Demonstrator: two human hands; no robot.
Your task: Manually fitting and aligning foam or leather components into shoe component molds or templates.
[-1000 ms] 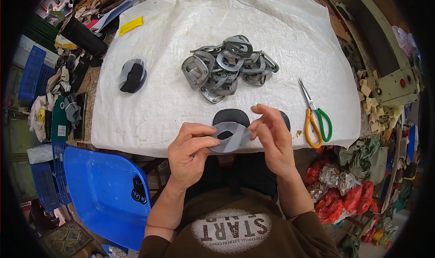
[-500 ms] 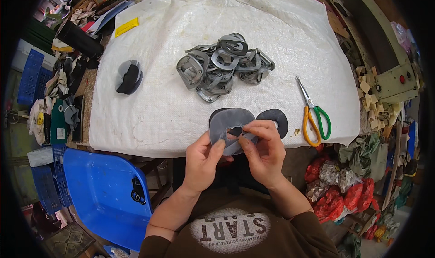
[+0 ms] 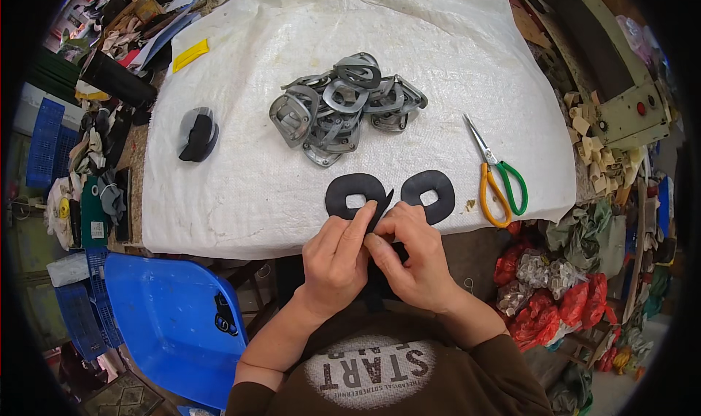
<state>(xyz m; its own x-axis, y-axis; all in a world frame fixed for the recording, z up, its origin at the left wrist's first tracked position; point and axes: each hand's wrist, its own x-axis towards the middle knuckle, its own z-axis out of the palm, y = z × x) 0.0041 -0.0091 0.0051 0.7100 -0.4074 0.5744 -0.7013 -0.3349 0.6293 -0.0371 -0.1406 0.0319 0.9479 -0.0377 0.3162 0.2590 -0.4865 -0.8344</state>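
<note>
Left hand (image 3: 336, 259) and right hand (image 3: 409, 248) meet at the near edge of the desk (image 3: 136, 149). Fingers of both are clamped on one thin black piece (image 3: 382, 206) — seen nearly edge-on, lower part hidden behind the fingers; left thumb is out of sight.

Just past the left fingertips: a black ring (image 3: 337, 195) with a squarish hole, flat on the white sheet (image 3: 241, 190). Just right of the right fingers: a second black ring (image 3: 442, 206), same kind. Farther right: scissors (image 3: 492, 160), one orange and one green handle, tips pointing away from the fingers.

Well beyond the fingers: a heap of grey frames (image 3: 339, 102). Far left of them: a black-and-clear stack (image 3: 197, 135), with a yellow packet (image 3: 190, 55) farther out. Below left, off the desk — blue tub (image 3: 164, 310) with small black parts (image 3: 225, 315) inside.
</note>
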